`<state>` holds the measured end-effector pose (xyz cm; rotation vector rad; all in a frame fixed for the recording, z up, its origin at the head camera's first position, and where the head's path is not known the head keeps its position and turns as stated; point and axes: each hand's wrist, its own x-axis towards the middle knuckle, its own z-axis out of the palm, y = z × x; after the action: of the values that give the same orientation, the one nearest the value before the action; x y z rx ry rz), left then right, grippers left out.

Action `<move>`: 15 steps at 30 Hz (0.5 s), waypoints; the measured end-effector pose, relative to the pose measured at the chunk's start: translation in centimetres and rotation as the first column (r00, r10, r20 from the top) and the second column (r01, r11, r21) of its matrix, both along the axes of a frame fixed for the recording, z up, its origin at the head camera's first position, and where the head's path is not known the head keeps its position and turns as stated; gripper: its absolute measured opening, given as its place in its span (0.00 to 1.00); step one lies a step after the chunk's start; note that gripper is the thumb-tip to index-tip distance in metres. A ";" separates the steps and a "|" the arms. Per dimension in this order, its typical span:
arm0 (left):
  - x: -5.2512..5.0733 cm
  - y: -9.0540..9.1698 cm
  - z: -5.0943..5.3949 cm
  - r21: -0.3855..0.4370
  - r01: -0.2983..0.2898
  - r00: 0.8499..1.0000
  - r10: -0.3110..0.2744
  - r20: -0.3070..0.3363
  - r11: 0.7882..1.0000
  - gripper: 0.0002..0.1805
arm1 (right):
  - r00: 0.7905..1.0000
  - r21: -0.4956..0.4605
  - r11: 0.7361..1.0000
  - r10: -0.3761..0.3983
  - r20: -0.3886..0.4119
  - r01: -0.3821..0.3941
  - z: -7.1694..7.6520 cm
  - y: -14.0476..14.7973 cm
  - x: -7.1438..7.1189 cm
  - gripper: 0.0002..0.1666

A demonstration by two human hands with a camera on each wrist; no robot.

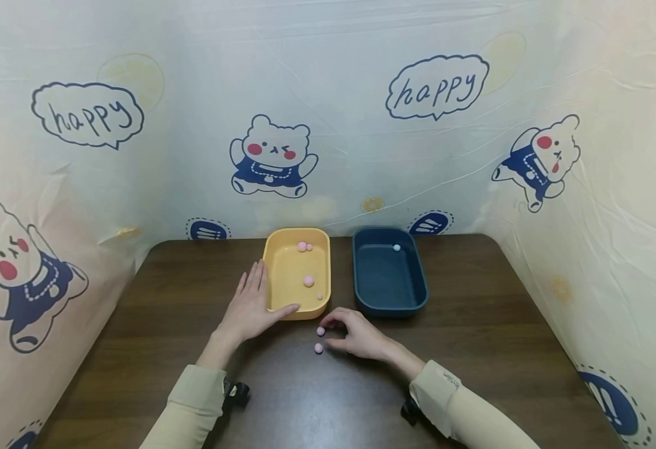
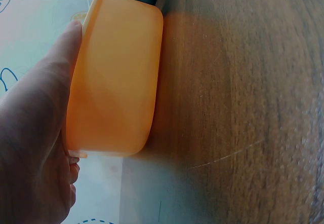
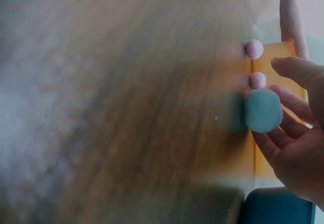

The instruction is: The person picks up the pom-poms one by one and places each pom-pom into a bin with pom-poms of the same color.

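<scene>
My left hand (image 1: 252, 305) rests along the left side and near corner of a yellow tray (image 1: 283, 274), thumb over its near rim. In the left wrist view the orange-looking wall of this tray (image 2: 116, 77) fills the middle. My right hand (image 1: 358, 337) is low over the table, its index finger close to a pink ball (image 1: 320, 331) and its thumb apart from it. A second pink ball (image 1: 318, 348) lies just nearer. In the right wrist view, a teal ball (image 3: 263, 110) sits against the curled lower fingers; the hand hides it in the head view.
Inside the yellow tray are several pink balls (image 1: 308, 282) of different sizes. A dark blue tray (image 1: 390, 305) stands to its right with one small pale blue ball (image 1: 396, 248) in it. Printed cloth (image 1: 356, 168) surrounds the brown wooden table (image 1: 474, 349).
</scene>
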<state>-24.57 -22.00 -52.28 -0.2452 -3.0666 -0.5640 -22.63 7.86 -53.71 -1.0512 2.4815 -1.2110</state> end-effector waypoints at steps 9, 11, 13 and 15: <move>-0.1 -0.1 -0.1 -0.005 0.005 1.000 -0.005 0.008 1.000 0.76 | 0.980 -0.003 1.000 0.028 -0.196 -0.029 -6.3 0.0 -3.0 0.15; -0.1 -0.1 -0.1 -0.004 0.006 1.000 -0.006 0.009 1.000 0.76 | 0.980 0.019 1.000 0.014 -0.198 -0.010 -7.3 -0.2 -3.6 0.16; -0.1 -0.1 0.0 -0.004 0.006 1.000 -0.006 0.008 1.000 0.76 | 0.977 0.033 0.999 0.006 -0.213 0.001 -8.0 -0.4 -3.9 0.16; -0.1 0.0 0.0 -0.004 0.007 1.000 -0.007 0.004 1.000 0.76 | 0.976 0.040 0.999 0.002 -0.217 0.006 -8.2 -0.6 -4.1 0.17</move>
<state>-24.66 -22.04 -52.31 -0.2559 -3.0720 -0.5594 -26.75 7.29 -61.90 -1.2312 2.6562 -1.0939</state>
